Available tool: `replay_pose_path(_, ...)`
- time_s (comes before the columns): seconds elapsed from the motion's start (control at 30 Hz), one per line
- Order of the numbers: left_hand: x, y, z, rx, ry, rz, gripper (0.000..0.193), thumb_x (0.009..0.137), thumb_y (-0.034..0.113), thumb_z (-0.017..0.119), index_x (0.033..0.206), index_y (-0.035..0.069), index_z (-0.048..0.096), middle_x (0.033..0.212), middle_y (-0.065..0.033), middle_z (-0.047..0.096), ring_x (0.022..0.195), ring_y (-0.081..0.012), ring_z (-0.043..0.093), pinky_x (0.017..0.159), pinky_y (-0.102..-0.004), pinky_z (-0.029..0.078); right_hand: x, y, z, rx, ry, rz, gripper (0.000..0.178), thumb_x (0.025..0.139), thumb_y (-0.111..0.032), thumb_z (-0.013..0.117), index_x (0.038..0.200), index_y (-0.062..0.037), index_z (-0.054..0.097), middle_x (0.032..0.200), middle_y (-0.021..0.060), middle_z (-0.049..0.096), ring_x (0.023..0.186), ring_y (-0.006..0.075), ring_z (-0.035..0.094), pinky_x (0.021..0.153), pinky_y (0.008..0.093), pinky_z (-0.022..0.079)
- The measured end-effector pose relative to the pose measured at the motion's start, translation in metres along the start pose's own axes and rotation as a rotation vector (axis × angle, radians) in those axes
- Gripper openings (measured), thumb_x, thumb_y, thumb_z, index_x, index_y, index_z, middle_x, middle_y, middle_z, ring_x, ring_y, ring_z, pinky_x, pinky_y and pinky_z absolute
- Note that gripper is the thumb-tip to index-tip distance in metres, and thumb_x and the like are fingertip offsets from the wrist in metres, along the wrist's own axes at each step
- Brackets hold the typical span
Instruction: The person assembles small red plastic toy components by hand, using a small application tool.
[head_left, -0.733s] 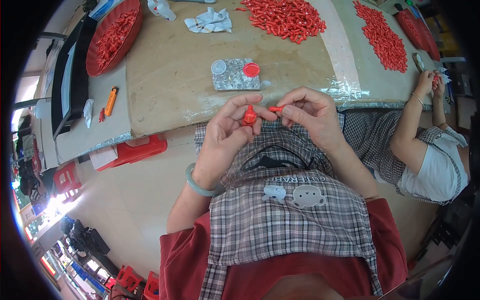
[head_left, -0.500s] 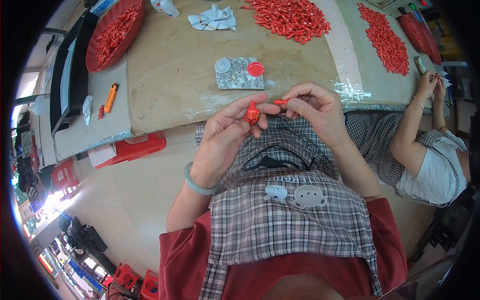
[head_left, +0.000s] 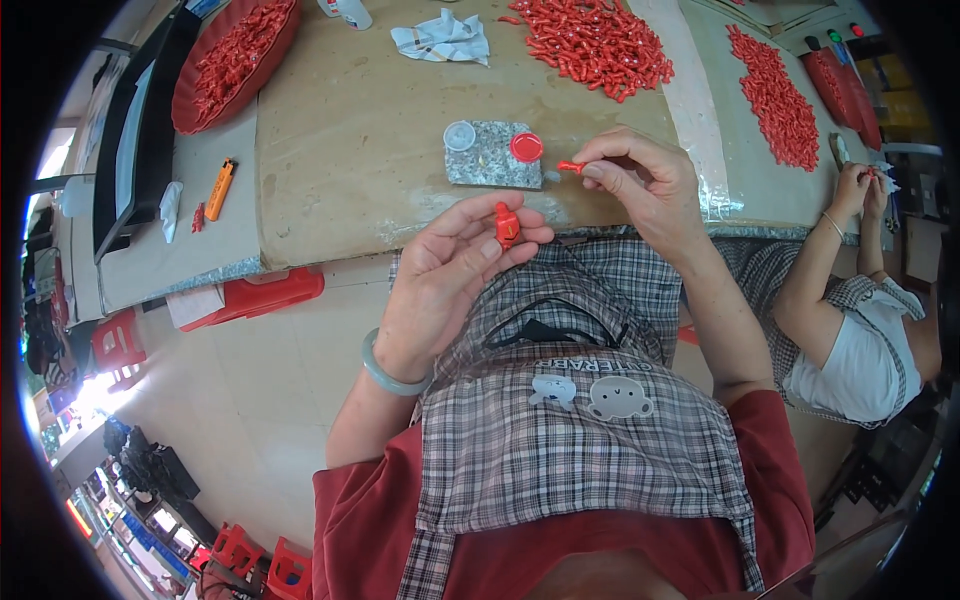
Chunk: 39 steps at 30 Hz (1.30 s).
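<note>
Between the thumb and fingers of my left hand (head_left: pixel 455 255) is a small red plastic figure (head_left: pixel 507 228) with yellow marks. My right hand (head_left: pixel 645 185) pinches a slim red plastic piece (head_left: pixel 571 167) by one end, its other end pointing left toward the stone block. A speckled grey stone block (head_left: pixel 492 168) lies on the table just beyond my hands. On it sit a clear round cap (head_left: pixel 460 136) at the left and a red round cap (head_left: pixel 526 148) at the right.
A heap of small red pieces (head_left: pixel 597 50) lies at the far right, a second heap (head_left: pixel 775 100) beyond it. A red basin (head_left: pixel 225 80), crumpled cloth (head_left: pixel 440 40) and orange cutter (head_left: pixel 221 190) are also on the table. At the right a co-worker's hands (head_left: pixel 862 190) are busy.
My right hand has moved up and away from my left, carrying the slim red piece toward the stone block. The left hand keeps hold of the figure, a little lower.
</note>
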<state>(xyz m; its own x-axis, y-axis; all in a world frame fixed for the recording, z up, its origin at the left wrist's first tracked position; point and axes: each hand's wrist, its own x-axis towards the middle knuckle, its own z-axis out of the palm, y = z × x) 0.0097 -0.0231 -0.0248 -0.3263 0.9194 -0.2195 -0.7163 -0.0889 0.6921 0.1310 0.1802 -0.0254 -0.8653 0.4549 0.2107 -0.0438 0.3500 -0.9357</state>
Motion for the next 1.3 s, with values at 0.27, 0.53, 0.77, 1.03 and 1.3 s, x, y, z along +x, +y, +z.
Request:
replay_pose_path(0.27, -0.003, -0.003, -0.01, 0.191, 0.045, -0.056, 0.04, 0.087, 0.0, 0.065, 0.125, -0.005, 0.055, 0.105, -0.0126, 0.063, 0.081, -0.017, 0.067, 0.066, -0.0219, 0.054, 0.032, 0.008, -0.008, -0.408, -0.11, -0.348, 0.01, 0.081, -0.002, 0.067, 0.09, -0.0037, 0.067, 0.084, 0.0077, 0.064, 0.075, 0.0227, 0.064, 0.065, 0.0303, 0.05)
replay_pose_path(0.53, 0.0, -0.006, -0.016, 0.189, 0.045, -0.038, 0.035, 0.094, 0.006, 0.057, 0.128, -0.002, 0.055, 0.103, -0.0119, 0.065, 0.069, -0.0098, 0.058, 0.059, -0.0187, 0.046, 0.046, 0.003, -0.009, -0.656, -0.261, -0.582, 0.015, 0.076, -0.005, 0.063, 0.091, -0.0053, 0.063, 0.088, 0.0053, 0.062, 0.08, 0.0233, 0.063, 0.066, 0.0324, 0.053)
replay_pose_path(0.77, 0.0, -0.005, -0.019, 0.189, 0.026, -0.048, 0.035, 0.096, 0.004, 0.047, 0.13, -0.002, 0.054, 0.105, -0.0108, 0.064, 0.076, -0.0094, 0.058, 0.063, -0.0195, 0.047, 0.055, -0.003, -0.012, -0.827, -0.436, -0.808, 0.023, 0.07, -0.008, 0.063, 0.092, -0.0025, 0.06, 0.091, 0.0068, 0.058, 0.081, 0.0221, 0.062, 0.064, 0.0318, 0.053)
replay_pose_path(1.03, 0.0, -0.004, -0.021, 0.219, 0.033, -0.081, 0.035, 0.096, 0.003, 0.047, 0.13, -0.002, 0.054, 0.105, -0.01, 0.064, 0.076, -0.0091, 0.057, 0.065, -0.0194, 0.046, 0.067, -0.008, -0.014, -0.891, -0.593, -0.924, 0.032, 0.066, -0.008, 0.066, 0.097, -0.0007, 0.065, 0.094, 0.0097, 0.062, 0.083, 0.0239, 0.065, 0.063, 0.0308, 0.055)
replay_pose_path(1.3, -0.002, -0.004, -0.025, 0.207, 0.027, -0.081, 0.035, 0.096, 0.003, 0.047, 0.13, -0.002, 0.054, 0.105, -0.0094, 0.064, 0.077, -0.0087, 0.057, 0.066, -0.0195, 0.046, 0.075, -0.014, -0.011, -0.905, -0.727, -0.957, 0.031, 0.066, -0.009, 0.065, 0.096, 0.0006, 0.063, 0.094, 0.0091, 0.062, 0.085, 0.0234, 0.064, 0.06, 0.0306, 0.055)
